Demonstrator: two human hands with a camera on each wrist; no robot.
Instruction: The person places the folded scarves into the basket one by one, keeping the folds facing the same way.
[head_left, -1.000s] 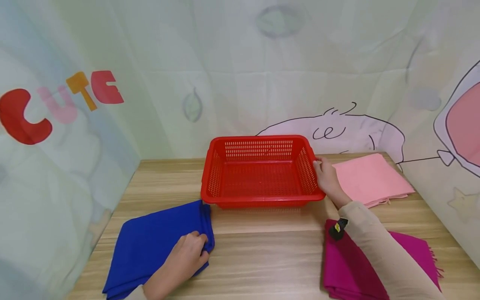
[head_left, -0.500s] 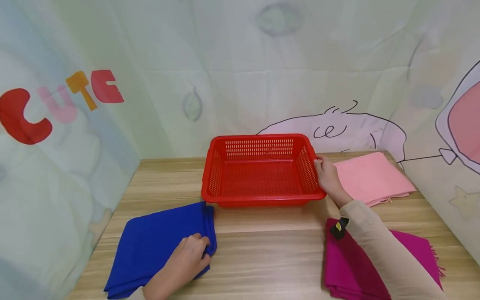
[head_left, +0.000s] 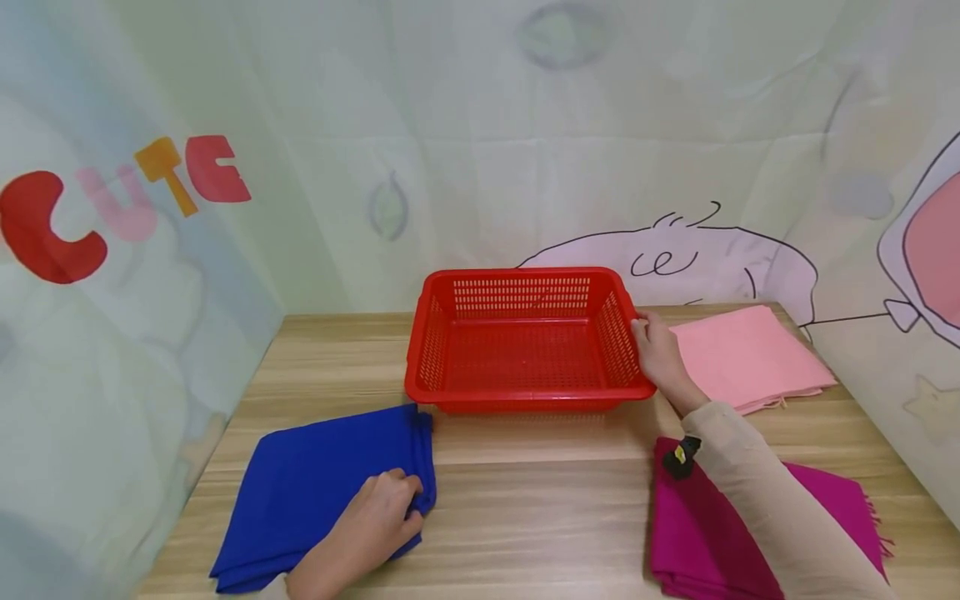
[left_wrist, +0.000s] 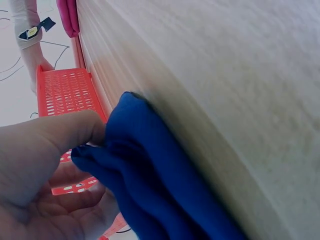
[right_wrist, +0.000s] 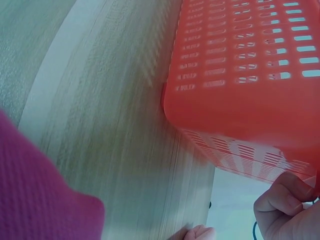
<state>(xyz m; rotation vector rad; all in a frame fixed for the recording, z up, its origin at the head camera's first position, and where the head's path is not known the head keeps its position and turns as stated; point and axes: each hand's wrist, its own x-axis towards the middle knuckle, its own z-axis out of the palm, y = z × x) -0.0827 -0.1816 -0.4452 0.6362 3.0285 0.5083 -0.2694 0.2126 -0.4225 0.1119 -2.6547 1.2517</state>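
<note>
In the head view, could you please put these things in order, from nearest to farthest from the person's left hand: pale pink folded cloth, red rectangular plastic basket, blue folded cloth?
1. Blue folded cloth, pinched at its right edge by the left hand.
2. Red rectangular plastic basket, ahead and to the right.
3. Pale pink folded cloth, at the right rear, past the basket.

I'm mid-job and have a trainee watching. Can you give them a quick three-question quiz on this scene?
1. True or false: the right hand grips the red basket.
2. Where does the pink cloth lie? A: inside the basket. B: left of the basket. C: right of the basket.
3. What does the left hand pinch?

Key: 1. True. 2. C. 3. The edge of the blue cloth.
</note>
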